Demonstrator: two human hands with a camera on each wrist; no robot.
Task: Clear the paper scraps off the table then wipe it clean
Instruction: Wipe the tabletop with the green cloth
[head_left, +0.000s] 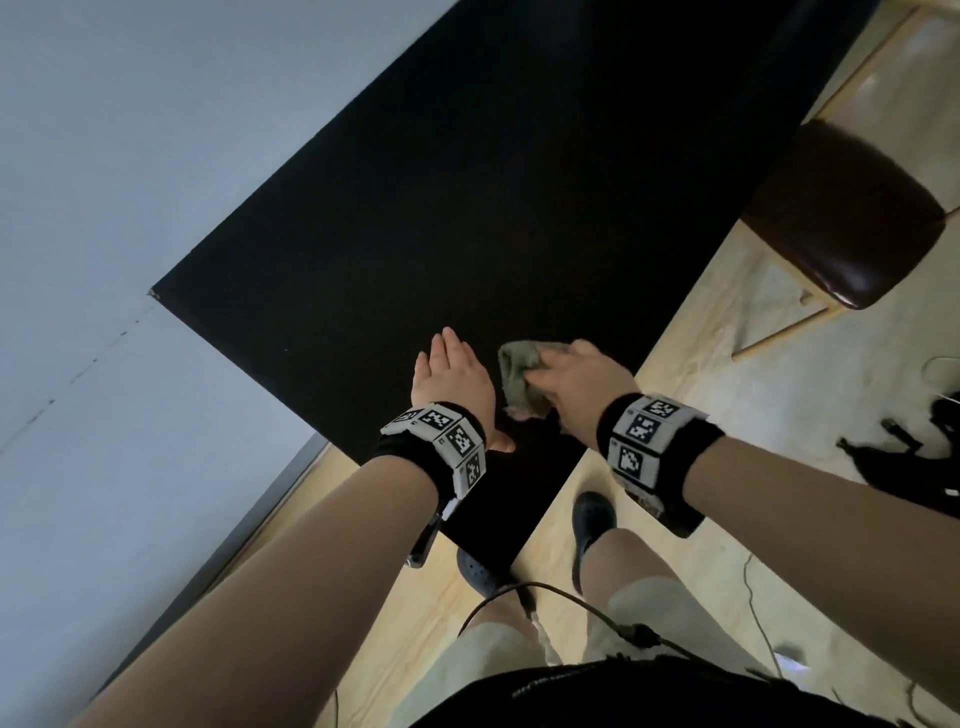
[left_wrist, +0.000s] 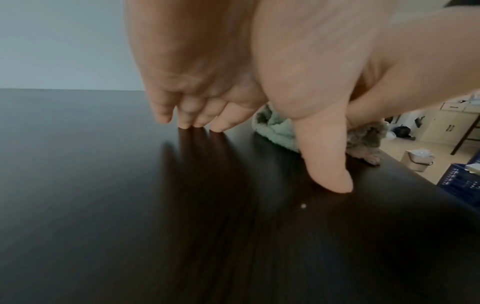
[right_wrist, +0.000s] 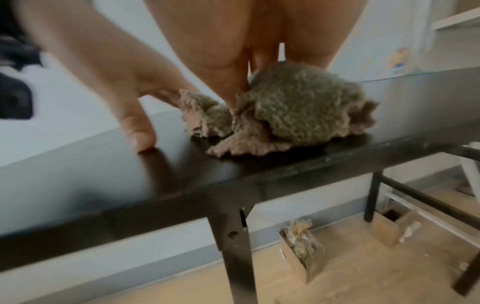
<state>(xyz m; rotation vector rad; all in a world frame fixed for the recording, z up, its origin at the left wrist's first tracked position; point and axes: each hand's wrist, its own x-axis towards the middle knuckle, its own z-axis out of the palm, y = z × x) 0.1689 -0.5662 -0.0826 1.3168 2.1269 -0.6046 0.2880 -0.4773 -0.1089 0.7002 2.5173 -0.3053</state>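
The black table (head_left: 467, 208) fills the middle of the head view, and no paper scraps show on it there. My left hand (head_left: 467, 389) lies flat near the table's near corner, with straight fingers (left_wrist: 194, 121) and thumb touching the top. A tiny white speck (left_wrist: 303, 205) sits just before the thumb. Right beside it, my right hand (head_left: 566, 364) grips a crumpled green cloth (head_left: 519, 374) that rests on the table close to its right edge. In the right wrist view the fingers (right_wrist: 233, 88) dig into the cloth (right_wrist: 298, 111).
A dark padded chair (head_left: 841, 213) stands right of the table. A grey wall (head_left: 104, 208) runs along the left. Cardboard boxes (right_wrist: 301, 253) sit on the wooden floor under the table. A white bucket (left_wrist: 418, 162), a blue crate (left_wrist: 465, 181) and black bags (head_left: 909, 457) lie to the right.
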